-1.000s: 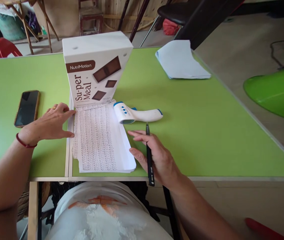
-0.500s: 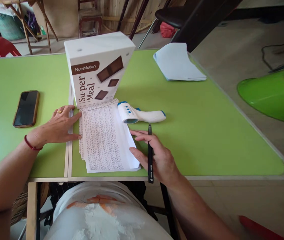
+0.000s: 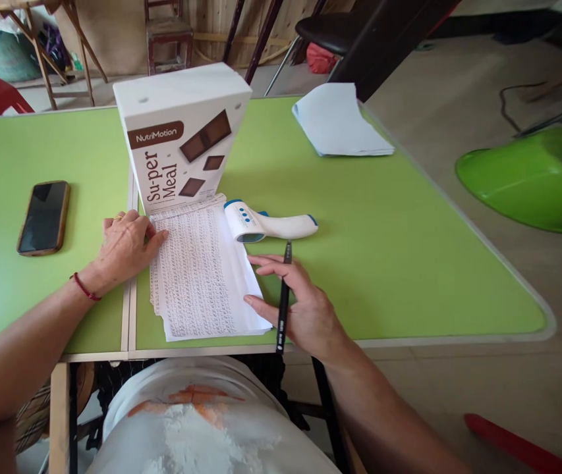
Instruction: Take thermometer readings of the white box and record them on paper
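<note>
A stack of handwritten sheets of paper lies on the green table, dense with rows of writing. My left hand is at its upper left edge, the fingers curled in and the thumb lying over the paper; the fingertips are partly hidden. My right hand rests at the stack's right edge with a black pen held between its fingers, the tip pointing away from me. A white and blue infrared thermometer lies over the upper right corner of the sheets.
A white NutriMotion box stands just behind the sheets. To the left lies a phone in a brown case. Folded papers lie at the far right of the table. A green chair stands beyond the right edge.
My left hand has moved slightly right onto the paper's edge, and its spread fingers have curled in. My right hand still holds the pen. The view has shifted a little.
</note>
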`<action>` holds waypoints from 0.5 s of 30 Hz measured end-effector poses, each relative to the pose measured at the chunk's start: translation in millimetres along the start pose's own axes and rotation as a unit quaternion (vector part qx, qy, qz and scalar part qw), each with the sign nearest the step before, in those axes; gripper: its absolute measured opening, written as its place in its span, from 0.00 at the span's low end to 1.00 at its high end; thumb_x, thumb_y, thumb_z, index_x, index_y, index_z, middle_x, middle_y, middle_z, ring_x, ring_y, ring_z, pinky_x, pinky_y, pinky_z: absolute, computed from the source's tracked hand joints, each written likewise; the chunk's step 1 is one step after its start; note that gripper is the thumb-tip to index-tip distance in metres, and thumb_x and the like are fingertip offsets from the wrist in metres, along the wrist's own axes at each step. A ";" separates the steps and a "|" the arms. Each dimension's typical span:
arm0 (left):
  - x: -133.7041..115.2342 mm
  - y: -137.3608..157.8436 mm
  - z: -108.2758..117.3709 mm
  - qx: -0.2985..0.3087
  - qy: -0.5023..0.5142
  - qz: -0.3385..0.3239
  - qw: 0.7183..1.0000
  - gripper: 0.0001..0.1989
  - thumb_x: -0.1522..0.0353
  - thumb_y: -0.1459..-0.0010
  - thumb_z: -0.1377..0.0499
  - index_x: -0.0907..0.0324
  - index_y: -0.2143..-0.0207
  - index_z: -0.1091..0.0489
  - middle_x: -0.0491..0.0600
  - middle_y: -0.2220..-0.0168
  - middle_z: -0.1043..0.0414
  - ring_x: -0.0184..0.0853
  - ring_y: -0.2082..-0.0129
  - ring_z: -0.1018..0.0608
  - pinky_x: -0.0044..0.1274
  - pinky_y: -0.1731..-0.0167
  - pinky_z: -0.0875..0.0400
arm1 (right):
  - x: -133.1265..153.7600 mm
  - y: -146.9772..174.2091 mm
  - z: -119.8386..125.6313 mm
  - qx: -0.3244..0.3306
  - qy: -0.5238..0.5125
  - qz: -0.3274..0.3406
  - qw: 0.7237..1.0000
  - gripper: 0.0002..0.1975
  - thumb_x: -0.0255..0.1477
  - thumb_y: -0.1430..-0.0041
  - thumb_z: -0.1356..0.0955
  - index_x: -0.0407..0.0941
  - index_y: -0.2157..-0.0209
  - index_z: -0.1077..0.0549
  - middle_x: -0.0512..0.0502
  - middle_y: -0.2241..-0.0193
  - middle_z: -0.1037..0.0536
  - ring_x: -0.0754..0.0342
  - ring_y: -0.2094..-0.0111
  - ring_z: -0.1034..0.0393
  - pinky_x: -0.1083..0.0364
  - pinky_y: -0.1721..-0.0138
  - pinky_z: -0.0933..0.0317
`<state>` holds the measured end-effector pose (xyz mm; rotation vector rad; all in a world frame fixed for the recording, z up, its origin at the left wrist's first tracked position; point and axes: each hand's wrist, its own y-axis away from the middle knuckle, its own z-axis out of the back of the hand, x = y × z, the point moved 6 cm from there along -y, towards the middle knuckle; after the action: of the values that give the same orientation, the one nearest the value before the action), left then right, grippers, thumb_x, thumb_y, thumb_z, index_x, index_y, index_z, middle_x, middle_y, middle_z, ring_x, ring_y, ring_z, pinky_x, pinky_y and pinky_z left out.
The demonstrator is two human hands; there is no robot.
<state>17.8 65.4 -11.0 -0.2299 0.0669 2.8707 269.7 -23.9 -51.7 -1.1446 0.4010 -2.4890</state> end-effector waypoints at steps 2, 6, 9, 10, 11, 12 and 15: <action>-1.5 -0.6 -1.8 0.002 -0.006 0.004 1.000 0.18 0.58 0.35 0.50 0.60 0.71 0.32 0.54 0.66 0.34 0.44 0.62 0.30 0.42 0.55 0.36 | 0.8 -0.8 0.0 0.000 -0.004 0.004 1.000 0.15 0.31 0.42 0.29 0.50 0.55 0.34 0.40 0.49 0.23 0.42 0.45 0.29 0.36 0.44 0.37; 0.3 -2.6 -4.7 -0.004 -0.006 0.003 1.000 0.17 0.60 0.35 0.50 0.60 0.74 0.34 0.54 0.64 0.35 0.44 0.60 0.31 0.42 0.56 0.36 | 1.2 -2.0 0.0 0.005 -0.002 -0.001 1.000 0.16 0.30 0.43 0.29 0.50 0.54 0.34 0.40 0.49 0.24 0.42 0.45 0.30 0.36 0.44 0.37; 2.3 -3.0 -5.0 -0.010 -0.002 0.000 1.000 0.16 0.62 0.36 0.50 0.60 0.73 0.33 0.55 0.63 0.35 0.44 0.59 0.31 0.43 0.56 0.35 | 0.7 -1.8 -0.5 0.008 -0.001 -0.007 1.000 0.17 0.29 0.43 0.29 0.50 0.53 0.34 0.40 0.48 0.24 0.42 0.45 0.30 0.36 0.43 0.37; 2.5 -2.8 -4.6 -0.009 -0.006 -0.002 1.000 0.16 0.62 0.35 0.50 0.60 0.73 0.33 0.55 0.63 0.35 0.45 0.59 0.31 0.43 0.56 0.35 | 0.4 -1.8 -0.6 0.006 -0.002 -0.009 1.000 0.18 0.29 0.43 0.29 0.50 0.52 0.34 0.40 0.48 0.24 0.42 0.44 0.31 0.36 0.43 0.37; 2.6 -2.3 -3.9 -0.010 -0.013 -0.005 1.000 0.15 0.62 0.35 0.50 0.60 0.72 0.33 0.55 0.63 0.34 0.45 0.60 0.30 0.43 0.55 0.35 | 0.3 -1.8 -0.7 0.004 -0.005 -0.010 1.000 0.19 0.30 0.43 0.29 0.50 0.51 0.34 0.39 0.48 0.25 0.42 0.44 0.31 0.36 0.43 0.37; 2.4 -1.5 -3.0 -0.012 -0.020 -0.010 1.000 0.15 0.61 0.35 0.50 0.60 0.69 0.32 0.55 0.63 0.34 0.45 0.59 0.30 0.43 0.54 0.35 | 0.4 -1.9 -0.9 0.003 -0.008 -0.009 1.000 0.20 0.31 0.43 0.29 0.50 0.50 0.35 0.38 0.47 0.25 0.42 0.43 0.32 0.37 0.43 0.37; -0.6 2.5 0.6 -0.035 -0.032 -0.022 0.999 0.18 0.58 0.35 0.49 0.63 0.56 0.32 0.60 0.57 0.33 0.48 0.56 0.29 0.42 0.53 0.34 | 1.8 -2.6 -1.8 0.005 -0.008 0.001 1.000 0.23 0.32 0.42 0.29 0.50 0.47 0.36 0.37 0.46 0.27 0.41 0.42 0.32 0.37 0.43 0.37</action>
<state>17.7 62.8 -10.3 -0.1514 -0.0494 2.8370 266.6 -22.2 -50.6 -1.1590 0.3839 -2.4751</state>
